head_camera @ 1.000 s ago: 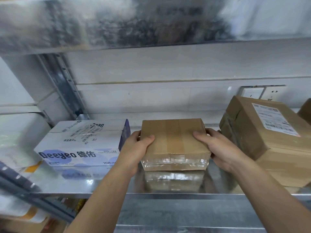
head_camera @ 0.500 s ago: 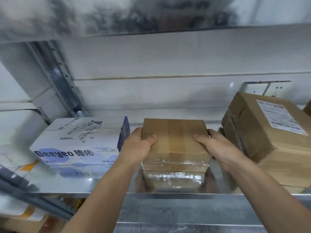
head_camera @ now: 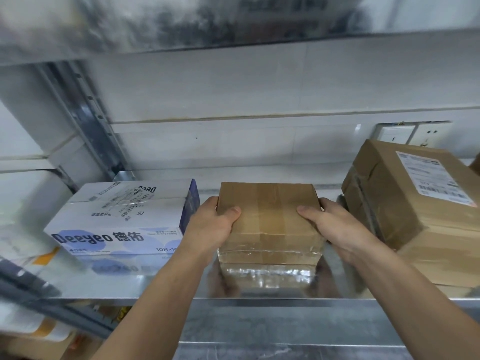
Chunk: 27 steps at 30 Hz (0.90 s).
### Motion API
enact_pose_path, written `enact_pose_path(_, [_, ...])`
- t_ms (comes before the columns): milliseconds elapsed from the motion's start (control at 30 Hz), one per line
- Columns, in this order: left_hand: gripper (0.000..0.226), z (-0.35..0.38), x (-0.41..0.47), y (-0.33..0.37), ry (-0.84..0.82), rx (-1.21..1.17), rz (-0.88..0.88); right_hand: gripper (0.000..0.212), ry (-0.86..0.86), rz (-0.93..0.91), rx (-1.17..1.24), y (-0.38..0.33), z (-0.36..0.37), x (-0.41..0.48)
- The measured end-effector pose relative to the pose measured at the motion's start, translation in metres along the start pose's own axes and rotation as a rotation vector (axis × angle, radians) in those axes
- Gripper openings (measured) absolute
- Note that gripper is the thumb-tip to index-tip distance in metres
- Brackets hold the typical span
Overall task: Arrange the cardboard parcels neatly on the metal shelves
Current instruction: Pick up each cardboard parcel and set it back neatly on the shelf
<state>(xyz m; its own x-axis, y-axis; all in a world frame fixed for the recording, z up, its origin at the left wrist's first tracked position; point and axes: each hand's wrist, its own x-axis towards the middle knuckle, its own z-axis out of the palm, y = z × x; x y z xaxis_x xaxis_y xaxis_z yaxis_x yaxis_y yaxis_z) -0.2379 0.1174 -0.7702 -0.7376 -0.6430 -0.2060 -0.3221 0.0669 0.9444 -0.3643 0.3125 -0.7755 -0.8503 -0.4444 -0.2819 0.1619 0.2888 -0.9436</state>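
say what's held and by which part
The small taped parcel, left hand on its left side, right hand on its right, thumbs on top.

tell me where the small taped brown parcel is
In the head view the small brown parcel sits mid-shelf, gripped by left hand and right hand, between the white Deeyeo box (left) and large labelled carton (right).

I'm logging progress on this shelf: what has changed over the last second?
Nothing visibly moved. The left hand and right hand still grip the small parcel by its sides on the shelf, between the white box and the large parcel. Only the camera shifted slightly.
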Motion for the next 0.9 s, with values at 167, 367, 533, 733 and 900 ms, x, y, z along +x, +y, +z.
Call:
enact_pose_path(167, [0.016, -0.001, -0.007, 0.005, -0.017, -0.047, -0.029, 0.022, -0.015, 0.037, 0.095, -0.005, -0.002, -0.005])
enact_pose_path(367, [0.035, -0.001, -0.015, 0.009, -0.018, -0.158, -0.109, 0.023, -0.006, 0.052, 0.131, -0.006, -0.001, -0.008])
enact_pose_path(533, [0.040, -0.002, -0.014, 0.005, 0.002, -0.328, -0.203, 0.025, 0.002, 0.058, 0.163, -0.006, -0.001, -0.010])
enact_pose_path(733, [0.035, -0.002, -0.017, 0.000, 0.045, -0.384, -0.239, 0.021, -0.002, 0.055, 0.207, -0.005, -0.006, -0.011])
enact_pose_path(900, [0.029, -0.004, -0.022, 0.000, 0.048, -0.425, -0.295, 0.021, -0.011, 0.065, 0.243, -0.001, -0.008, -0.011])
